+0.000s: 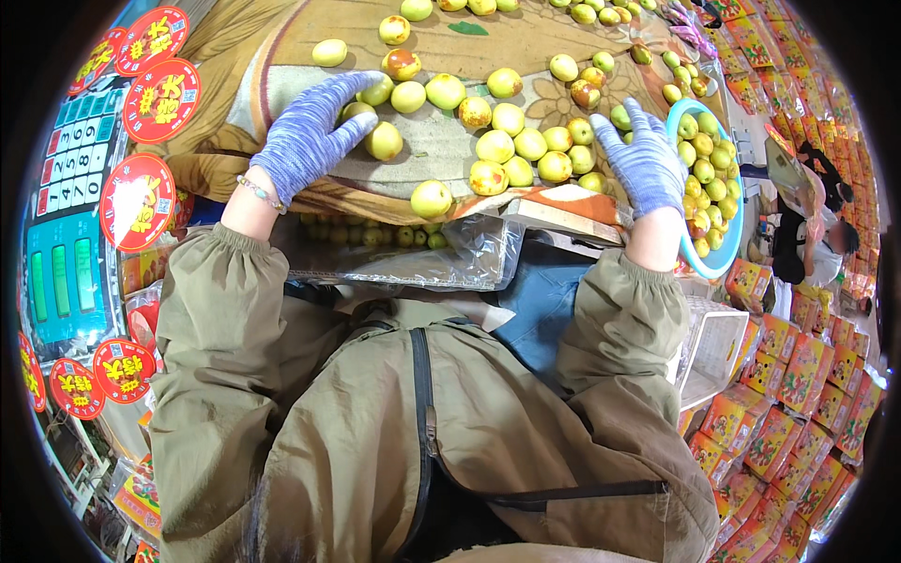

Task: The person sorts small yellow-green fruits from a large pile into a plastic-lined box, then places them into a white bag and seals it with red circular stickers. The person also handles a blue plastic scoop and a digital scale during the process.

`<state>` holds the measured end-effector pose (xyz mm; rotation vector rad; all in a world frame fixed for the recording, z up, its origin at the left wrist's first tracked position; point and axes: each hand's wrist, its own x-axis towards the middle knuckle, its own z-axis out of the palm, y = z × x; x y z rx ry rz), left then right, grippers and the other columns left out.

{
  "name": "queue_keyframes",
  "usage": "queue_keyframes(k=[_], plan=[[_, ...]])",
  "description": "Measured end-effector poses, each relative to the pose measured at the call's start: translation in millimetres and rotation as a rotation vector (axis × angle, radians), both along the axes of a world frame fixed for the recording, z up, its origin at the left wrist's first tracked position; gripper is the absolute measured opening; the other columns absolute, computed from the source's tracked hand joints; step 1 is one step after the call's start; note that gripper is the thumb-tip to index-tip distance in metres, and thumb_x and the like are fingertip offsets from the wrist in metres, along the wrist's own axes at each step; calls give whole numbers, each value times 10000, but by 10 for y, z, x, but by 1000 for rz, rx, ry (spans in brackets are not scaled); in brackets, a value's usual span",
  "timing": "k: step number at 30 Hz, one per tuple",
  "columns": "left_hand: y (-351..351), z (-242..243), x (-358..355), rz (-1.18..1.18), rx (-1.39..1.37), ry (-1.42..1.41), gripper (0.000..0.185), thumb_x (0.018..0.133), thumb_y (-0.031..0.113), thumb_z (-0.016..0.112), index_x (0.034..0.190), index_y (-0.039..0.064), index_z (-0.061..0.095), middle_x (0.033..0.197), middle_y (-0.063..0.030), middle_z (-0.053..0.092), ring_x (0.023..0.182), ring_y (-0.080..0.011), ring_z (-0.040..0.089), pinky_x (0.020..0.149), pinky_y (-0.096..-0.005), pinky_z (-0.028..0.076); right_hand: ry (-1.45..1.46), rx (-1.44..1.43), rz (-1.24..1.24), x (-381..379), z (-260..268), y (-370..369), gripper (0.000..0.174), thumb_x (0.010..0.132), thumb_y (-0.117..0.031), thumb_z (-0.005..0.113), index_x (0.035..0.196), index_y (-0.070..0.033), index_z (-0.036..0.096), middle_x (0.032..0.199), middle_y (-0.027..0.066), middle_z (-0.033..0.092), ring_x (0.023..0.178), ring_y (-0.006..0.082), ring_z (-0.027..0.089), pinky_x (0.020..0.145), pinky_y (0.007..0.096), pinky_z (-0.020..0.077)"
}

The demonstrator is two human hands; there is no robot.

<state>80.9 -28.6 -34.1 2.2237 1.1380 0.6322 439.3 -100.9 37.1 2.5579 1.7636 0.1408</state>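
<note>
My left hand (313, 134), in a purple knit glove, curves around green jujubes on the patterned cloth (436, 63). One jujube (357, 110) sits between its thumb and fingers, and another jujube (377, 91) is at the forefinger; whether they are gripped is unclear. My right hand (644, 158), gloved alike, reaches over the cloth with fingers spread and no fruit visible in it. Close to its fingertips is a green jujube (620, 117). Between the hands lies a loose group of yellow-green jujubes (530, 143), some with red-brown patches. Right of my right hand, a light-blue basin (735, 232) holds many jujubes.
Below the cloth's near edge, a plastic-lined box (401, 264) contains more jujubes. A scale with a keypad (70, 155) and round red labels (162, 100) stand left. At right are a white plastic basket (711, 352), stacked printed cartons (795, 366) and another person (816, 253).
</note>
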Motion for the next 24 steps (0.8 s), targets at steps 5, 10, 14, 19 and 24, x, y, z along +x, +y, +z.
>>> queue_keyframes(k=[5, 10, 14, 19, 24], plan=[[-119, 28, 53, -102, 184, 20, 451, 845, 163, 643, 1268, 77, 510, 1270, -146, 526, 1160, -307, 512, 986, -379, 411, -361, 14, 170, -301, -76, -59, 760, 816, -655, 487, 1413, -200, 372, 1429, 133, 387, 1328, 322, 348, 1043, 511, 311], [-192, 51, 92, -78, 49, -9, 515, 844, 199, 645, 1321, 105, 475, 1207, -159, 551, 1123, -315, 524, 961, -385, 427, 413, -246, 215, -181, -232, -24, 709, 852, -598, 482, 1397, -157, 377, 1383, 218, 398, 1223, 386, 455, 1019, 427, 379], [-209, 110, 133, -115, -116, -44, 496, 890, 258, 593, 1347, 115, 461, 1226, -154, 557, 1138, -286, 524, 991, -367, 396, 619, -176, 288, -508, -257, -21, 708, 844, -558, 532, 1376, -110, 400, 1315, 231, 448, 1194, 384, 475, 990, 427, 399], [-198, 70, 127, -121, -116, -184, 451, 904, 291, 567, 1281, 51, 506, 1170, -197, 593, 1083, -350, 561, 929, -400, 443, 578, -19, 491, -903, -370, 10, 666, 841, -513, 570, 1365, -128, 423, 1308, 226, 457, 1188, 406, 466, 993, 444, 399], [-163, 95, 32, -106, -198, -75, 462, 928, 264, 544, 1335, 63, 458, 1231, -157, 568, 1141, -275, 531, 976, -353, 405, 771, 48, 613, -1095, -441, 71, 614, 842, -453, 605, 1331, -107, 467, 1298, 223, 469, 1207, 377, 459, 1002, 422, 398]])
